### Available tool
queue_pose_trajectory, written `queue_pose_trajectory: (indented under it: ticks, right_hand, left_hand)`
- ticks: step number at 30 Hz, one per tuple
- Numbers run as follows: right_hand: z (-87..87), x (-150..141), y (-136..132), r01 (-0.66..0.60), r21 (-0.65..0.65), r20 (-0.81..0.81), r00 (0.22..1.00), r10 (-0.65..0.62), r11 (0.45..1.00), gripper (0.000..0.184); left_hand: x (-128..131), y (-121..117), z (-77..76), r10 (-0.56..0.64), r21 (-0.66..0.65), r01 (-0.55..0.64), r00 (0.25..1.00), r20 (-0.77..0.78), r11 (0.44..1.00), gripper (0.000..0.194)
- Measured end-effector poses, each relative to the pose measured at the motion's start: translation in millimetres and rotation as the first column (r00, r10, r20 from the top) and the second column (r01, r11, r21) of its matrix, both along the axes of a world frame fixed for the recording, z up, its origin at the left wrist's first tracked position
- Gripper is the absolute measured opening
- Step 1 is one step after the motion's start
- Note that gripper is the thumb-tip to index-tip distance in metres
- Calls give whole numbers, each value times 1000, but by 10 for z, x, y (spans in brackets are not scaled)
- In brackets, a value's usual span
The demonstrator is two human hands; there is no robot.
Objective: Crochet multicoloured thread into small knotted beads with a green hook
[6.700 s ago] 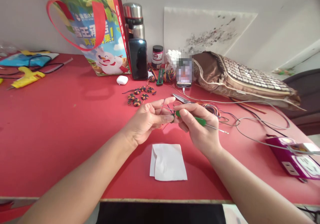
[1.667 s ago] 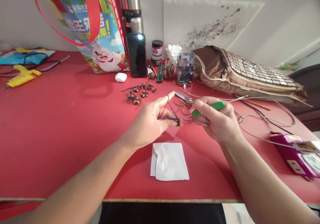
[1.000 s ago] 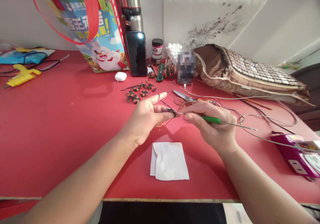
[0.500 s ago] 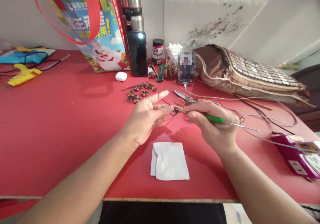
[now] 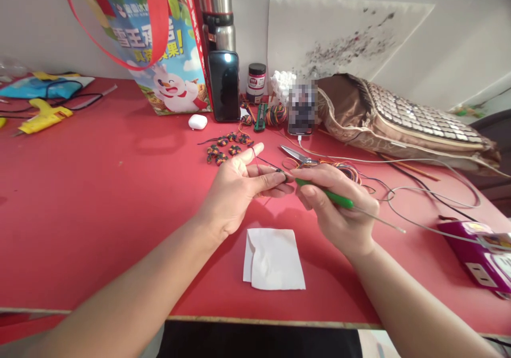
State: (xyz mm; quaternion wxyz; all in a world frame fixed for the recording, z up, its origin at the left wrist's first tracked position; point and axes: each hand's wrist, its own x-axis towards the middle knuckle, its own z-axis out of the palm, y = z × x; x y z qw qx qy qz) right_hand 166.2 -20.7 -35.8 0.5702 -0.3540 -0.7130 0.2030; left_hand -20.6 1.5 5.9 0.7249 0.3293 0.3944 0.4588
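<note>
My right hand [image 5: 343,204] is closed round the green handle of a crochet hook [image 5: 339,198], whose metal shaft sticks out behind toward the lower right. Between the thumb and fingers of my left hand [image 5: 243,188] is a small dark crochet piece [image 5: 281,175], with the hook's front end at it. A strand of yarn [image 5: 254,158] runs over my raised left index finger. Just beyond lie scissors [image 5: 295,155] and a loose tangle of multicoloured yarn [image 5: 347,172], partly behind my right hand. Several small multicoloured crocheted pieces [image 5: 221,158] rest beyond my left hand.
A folded white tissue [image 5: 275,259] lies in front of me. Behind stand a black phone [image 5: 224,86], a second phone [image 5: 302,108] on a cable, a jar [image 5: 256,84] and a paper bag [image 5: 167,44]. A glue gun [image 5: 46,116] is left, a purple power strip [image 5: 475,251] right.
The hook's handle has tilted more steeply, its rear end dropping lower. My left lower fingers have stretched out under the crochet piece. The whole view has shifted slightly.
</note>
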Motion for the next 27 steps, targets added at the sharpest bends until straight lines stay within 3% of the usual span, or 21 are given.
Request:
queue_pose_trajectory:
  ticks: [5, 9, 12, 17, 27]
  right_hand:
    - [-19, -44, 2, 42, 267, 214, 972, -102, 963, 37]
    - [-45, -108, -8, 82, 324, 252, 953, -170, 942, 43]
    - [-40, -157, -36, 93, 295, 248, 954, -170, 951, 43]
    - [11, -200, -82, 114, 217, 196, 968, -158, 970, 35]
    - [49, -80, -50, 55, -123, 21, 998, -53, 991, 18]
  left_hand:
    - [22, -10, 0, 66, -9, -66, 998, 16, 998, 115]
    - [25, -8, -9, 84, 45, -84, 996, -10, 995, 116]
    - [18, -4, -16, 85, 151, -71, 993, -83, 986, 117]
    - [11, -20, -17, 122, 304, -53, 970, -210, 951, 98]
    - [-30, 29, -6, 81, 306, 3, 962, -261, 952, 92]
